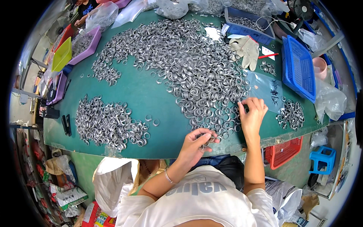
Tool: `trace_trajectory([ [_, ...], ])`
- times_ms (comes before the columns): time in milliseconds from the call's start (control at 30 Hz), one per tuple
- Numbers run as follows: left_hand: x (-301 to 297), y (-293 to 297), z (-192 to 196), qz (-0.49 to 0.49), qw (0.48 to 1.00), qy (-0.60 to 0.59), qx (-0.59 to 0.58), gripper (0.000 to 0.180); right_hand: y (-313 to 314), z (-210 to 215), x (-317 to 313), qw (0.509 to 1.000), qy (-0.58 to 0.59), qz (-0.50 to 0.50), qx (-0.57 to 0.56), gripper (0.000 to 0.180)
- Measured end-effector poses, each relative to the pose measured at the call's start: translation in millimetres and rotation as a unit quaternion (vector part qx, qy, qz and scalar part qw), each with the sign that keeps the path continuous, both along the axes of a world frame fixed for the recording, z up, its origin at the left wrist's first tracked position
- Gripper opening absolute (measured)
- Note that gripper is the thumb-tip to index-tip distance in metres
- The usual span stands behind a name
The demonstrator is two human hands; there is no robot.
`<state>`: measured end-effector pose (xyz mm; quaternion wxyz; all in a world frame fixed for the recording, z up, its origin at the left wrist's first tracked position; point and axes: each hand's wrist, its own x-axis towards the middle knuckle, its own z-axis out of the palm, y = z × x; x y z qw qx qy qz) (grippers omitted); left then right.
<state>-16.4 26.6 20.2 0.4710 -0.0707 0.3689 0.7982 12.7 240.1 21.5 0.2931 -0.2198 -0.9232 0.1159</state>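
A large heap of grey metal rings (196, 72) spreads over the green table (166, 130). My left hand (193, 146) is at the table's near edge, its fingers curled around a few metal rings (204, 143). To the right, my right hand (252, 115) is at the heap's right edge, thumb and forefinger brought close together. Whatever they pinch is too small to make out. A smaller ring pile (107, 123) lies on the left, and another ring pile (291, 114) sits to the right of my right hand, beside a clear plastic bag (264, 89) with dark writing.
Blue baskets (298, 68) are stacked at the right edge, near a fabric glove (247, 51) and a red pen (268, 55). A blue bin (249, 24) of rings stands at the back. Pink and yellow trays (62, 55) are far left. A red basket (283, 153) is below the table.
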Motion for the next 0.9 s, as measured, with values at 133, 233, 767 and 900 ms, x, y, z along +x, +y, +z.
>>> trace_trajectory([
  [133,-1,4,5,-0.009,1.0,0.006,-0.017,0.013,-23,16,18,0.96,0.088,0.122,-0.237,0.011],
  [233,0,2,-2,-0.033,0.999,0.014,-0.013,0.015,-40,24,28,0.931,0.095,0.192,-0.295,0.011],
  [767,-2,4,3,-0.019,1.0,-0.018,0.002,0.02,-59,8,44,0.622,0.123,0.155,-0.758,0.007],
  [900,-2,2,-4,-0.025,1.0,-0.017,0.007,0.025,-65,9,48,0.733,0.139,0.169,-0.644,0.008],
])
